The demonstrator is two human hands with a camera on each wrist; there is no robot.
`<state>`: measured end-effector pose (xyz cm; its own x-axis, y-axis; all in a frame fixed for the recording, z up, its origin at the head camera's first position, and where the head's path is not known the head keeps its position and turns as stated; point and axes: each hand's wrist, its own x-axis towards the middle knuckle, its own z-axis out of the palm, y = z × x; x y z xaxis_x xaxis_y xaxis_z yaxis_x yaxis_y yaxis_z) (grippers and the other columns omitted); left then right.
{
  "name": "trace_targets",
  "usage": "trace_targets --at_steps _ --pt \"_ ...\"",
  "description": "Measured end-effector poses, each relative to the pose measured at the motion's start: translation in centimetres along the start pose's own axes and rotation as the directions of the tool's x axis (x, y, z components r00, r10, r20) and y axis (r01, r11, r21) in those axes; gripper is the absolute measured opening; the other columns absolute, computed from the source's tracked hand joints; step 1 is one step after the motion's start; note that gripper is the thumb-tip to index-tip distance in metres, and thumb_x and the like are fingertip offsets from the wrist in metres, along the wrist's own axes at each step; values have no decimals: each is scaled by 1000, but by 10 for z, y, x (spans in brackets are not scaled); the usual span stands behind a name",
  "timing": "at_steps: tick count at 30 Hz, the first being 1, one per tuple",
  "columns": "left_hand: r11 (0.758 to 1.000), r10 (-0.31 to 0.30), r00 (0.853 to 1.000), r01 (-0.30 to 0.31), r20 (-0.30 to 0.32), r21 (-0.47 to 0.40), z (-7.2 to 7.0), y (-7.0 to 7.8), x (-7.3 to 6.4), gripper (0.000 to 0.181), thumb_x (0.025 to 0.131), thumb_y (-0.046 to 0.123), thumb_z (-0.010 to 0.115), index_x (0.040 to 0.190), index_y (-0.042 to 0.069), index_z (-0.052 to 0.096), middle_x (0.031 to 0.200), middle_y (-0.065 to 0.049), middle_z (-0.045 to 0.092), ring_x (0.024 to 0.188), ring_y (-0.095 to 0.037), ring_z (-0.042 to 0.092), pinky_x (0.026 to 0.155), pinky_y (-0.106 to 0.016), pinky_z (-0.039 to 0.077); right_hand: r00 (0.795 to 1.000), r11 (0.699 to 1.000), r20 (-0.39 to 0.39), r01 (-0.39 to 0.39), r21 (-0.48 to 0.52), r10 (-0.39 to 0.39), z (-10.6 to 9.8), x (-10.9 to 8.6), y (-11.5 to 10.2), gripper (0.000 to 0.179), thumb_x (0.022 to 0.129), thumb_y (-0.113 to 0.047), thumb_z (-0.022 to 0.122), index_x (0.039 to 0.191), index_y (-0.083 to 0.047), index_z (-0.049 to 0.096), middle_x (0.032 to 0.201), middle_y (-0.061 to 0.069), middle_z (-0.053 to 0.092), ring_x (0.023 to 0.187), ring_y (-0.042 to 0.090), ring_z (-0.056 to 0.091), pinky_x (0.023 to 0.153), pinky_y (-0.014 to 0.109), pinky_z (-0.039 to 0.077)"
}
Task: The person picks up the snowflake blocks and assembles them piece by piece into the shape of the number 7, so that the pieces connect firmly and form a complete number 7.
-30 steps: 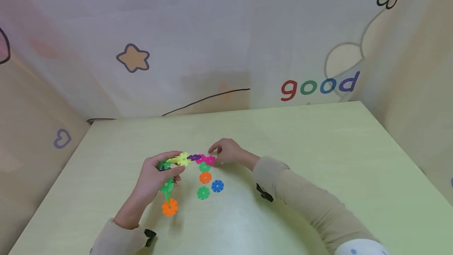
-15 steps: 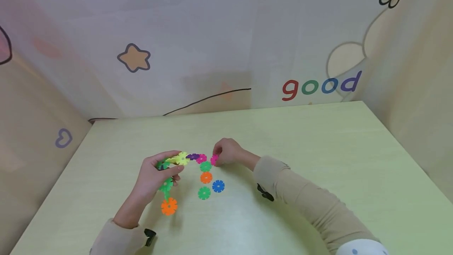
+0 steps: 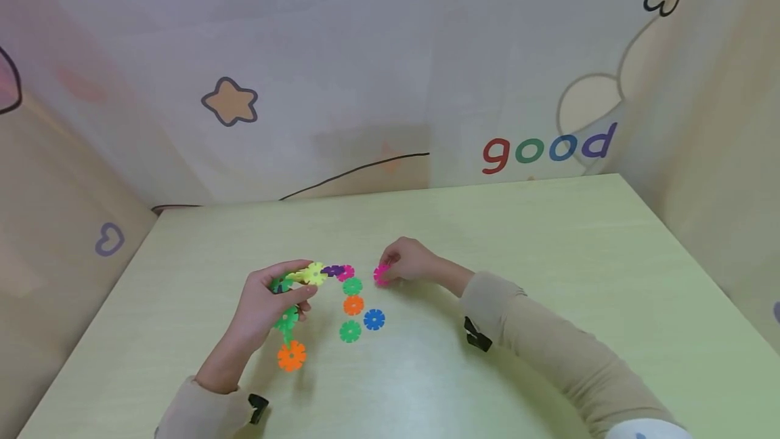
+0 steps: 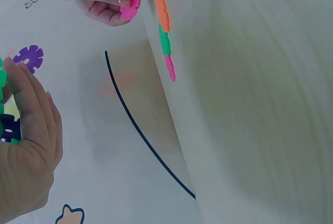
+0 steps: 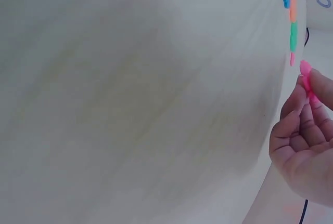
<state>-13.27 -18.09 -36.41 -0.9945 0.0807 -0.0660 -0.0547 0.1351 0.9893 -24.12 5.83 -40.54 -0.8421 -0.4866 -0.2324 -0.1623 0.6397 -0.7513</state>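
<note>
My left hand (image 3: 268, 303) grips a chain of interlocked plastic snowflake discs. A bright orange disc (image 3: 292, 356) hangs at its lower end, with green discs (image 3: 286, 319) above it. Past the thumb the chain runs through a yellow disc (image 3: 315, 274) to a purple disc (image 4: 29, 58). Fingers hide part of the chain. My right hand (image 3: 414, 261) pinches a pink disc (image 4: 130, 5) between thumb and fingers, a little above the table and apart from the chain.
Loose discs lie on the table (image 3: 518, 249) between the hands: pink (image 3: 347, 273), green (image 3: 352, 286), orange (image 3: 353, 305), another green (image 3: 350, 331) and blue (image 3: 374, 320). A printed curtain (image 3: 365, 53) stands behind the table and along its sides.
My right hand has picked up one of two pink discs from the table and moved right with it. The left hand and its chain stay nearly still.
</note>
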Motion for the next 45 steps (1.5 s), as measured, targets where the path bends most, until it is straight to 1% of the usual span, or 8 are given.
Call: trace_targets --at_steps 6,11,17,21,25,33,39,45 --pt "1000 3 1000 -3 8 8 1 -1 1 44 79 1 69 121 -2 55 84 -10 62 56 -25 61 56 -32 54 1000 999 5 -9 44 8 -4 -10 4 10 79 -11 71 85 -5 66 71 1 62 61 14 54 55 22 46" --pt "1000 5 1000 -5 19 16 4 -1 1 43 79 3 69 120 -1 56 83 -11 62 57 -27 61 57 -32 54 1000 994 15 8 111 -10 -6 -20 2 9 80 -9 69 86 -3 66 69 2 64 59 14 57 53 22 46" --pt "1000 3 1000 -3 24 3 7 -2 1 44 79 2 69 121 -1 56 83 -11 62 57 -27 61 57 -32 54 999 984 37 9 181 -16 -11 -33 -6 12 81 -11 68 88 -2 65 71 5 66 58 15 60 53 23 46" --pt "1000 13 1000 -13 15 -10 6 -4 1 44 78 2 69 120 0 56 84 -11 62 57 -28 61 57 -33 54 999 976 45 3 220 -13 -13 -41 -13 15 82 -14 68 89 -2 63 70 6 67 60 20 62 53 23 47" --pt "1000 27 999 -27 16 -9 7 -4 1 44 78 3 69 120 0 56 84 -11 63 57 -29 61 57 -33 54 999 962 38 6 275 -17 -13 -45 -15 15 83 -14 67 90 -2 62 70 8 67 60 22 63 53 23 47" --pt "1000 9 1000 -9 19 -6 11 -3 0 43 78 1 69 120 0 57 85 -11 62 57 -28 61 57 -32 54 1000 933 22 2 361 -11 -9 -59 -23 15 85 -12 64 94 0 60 72 10 67 60 19 64 54 24 48" --pt "1000 5 1000 -5 20 -8 14 -1 0 44 78 0 68 120 -1 56 83 -11 62 56 -25 60 56 -31 54 1000 917 -18 13 399 -7 -6 -64 -26 17 86 -12 63 96 1 60 73 10 67 61 19 65 57 26 50" --pt "1000 13 999 -12 31 -14 16 -2 0 43 79 -1 68 120 -2 55 82 -12 62 54 -21 60 55 -30 54 998 892 -59 16 452 12 -3 -68 -33 17 86 -11 63 97 1 60 73 10 67 61 19 65 61 31 52"
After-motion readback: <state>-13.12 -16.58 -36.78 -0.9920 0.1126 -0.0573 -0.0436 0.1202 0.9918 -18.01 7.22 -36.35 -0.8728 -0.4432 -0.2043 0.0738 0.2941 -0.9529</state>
